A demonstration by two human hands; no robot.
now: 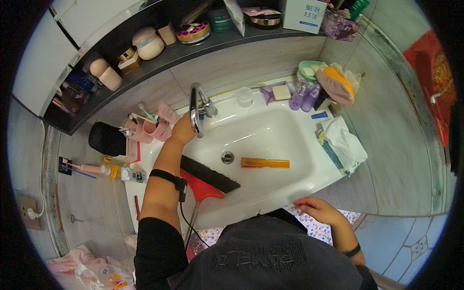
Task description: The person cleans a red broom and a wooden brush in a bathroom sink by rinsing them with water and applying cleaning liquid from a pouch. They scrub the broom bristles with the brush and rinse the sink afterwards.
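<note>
My left hand point(184, 129) reaches to the back left of the white washbasin point(282, 134), beside the chrome faucet point(196, 108). Its fingers are partly hidden behind the faucet, so a hold cannot be made out. Under that forearm a red broom head point(203, 186) with black bristles point(208, 174) rests in the basin, its metal handle point(192, 224) running over the front edge. An orange-brown handled brush point(265, 163) lies on the basin floor, right of the drain point(227, 157). My right hand point(317, 210) is empty by the front rim, fingers loosely bent.
Pink cups point(156, 129) with toothbrushes stand left of the faucet. Along the back rim are a clear cup point(244, 97), a soap bar point(281, 92) and purple bottles point(304, 96). A tissue pack point(342, 145) sits at the right. A dark shelf point(217, 43) with cosmetics hangs above.
</note>
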